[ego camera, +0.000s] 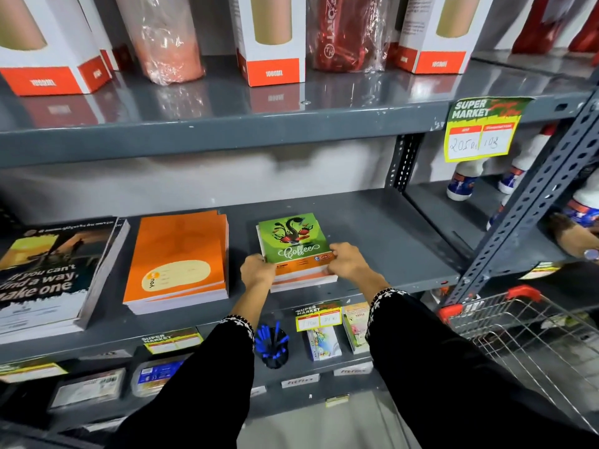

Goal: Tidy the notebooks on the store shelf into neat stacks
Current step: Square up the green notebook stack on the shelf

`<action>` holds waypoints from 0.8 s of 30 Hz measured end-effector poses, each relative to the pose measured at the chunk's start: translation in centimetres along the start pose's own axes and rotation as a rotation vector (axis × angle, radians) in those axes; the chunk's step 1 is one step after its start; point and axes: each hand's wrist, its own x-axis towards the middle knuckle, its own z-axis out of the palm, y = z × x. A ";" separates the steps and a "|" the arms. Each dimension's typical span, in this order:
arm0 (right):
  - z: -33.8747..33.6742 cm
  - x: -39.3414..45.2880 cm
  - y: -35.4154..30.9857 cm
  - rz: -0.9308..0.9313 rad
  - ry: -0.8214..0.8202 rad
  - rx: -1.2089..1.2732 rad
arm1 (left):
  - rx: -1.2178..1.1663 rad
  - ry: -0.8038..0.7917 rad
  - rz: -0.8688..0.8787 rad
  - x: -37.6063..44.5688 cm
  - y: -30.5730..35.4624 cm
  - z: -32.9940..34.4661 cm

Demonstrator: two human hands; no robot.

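The left hand and right hand pinch the near corners of the green Coffee notebook, which tops a small stack on the grey shelf. This looks like the squaring-up step; next, the upper books likely need nudging flush with those beneath. Just left of that stack sits the orange stack, and further left the dark-covered stack, both fairly even. Above hangs a shelf of boxed bottles; right of the Coffee stack, a wire trolley.
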 end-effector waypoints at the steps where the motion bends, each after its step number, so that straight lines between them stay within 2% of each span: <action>1: 0.0 0.0 0.0 -0.005 -0.003 0.002 | -0.001 -0.003 -0.008 0.1 0.0 0.0; 14: 0.2 -0.1 -0.1 -0.036 0.018 -0.060 | -0.088 -0.023 -0.133 0.4 0.2 -0.6; 24: 0.0 -1.2 0.9 -0.067 0.046 -0.050 | -0.093 -0.026 -0.034 0.1 0.1 0.1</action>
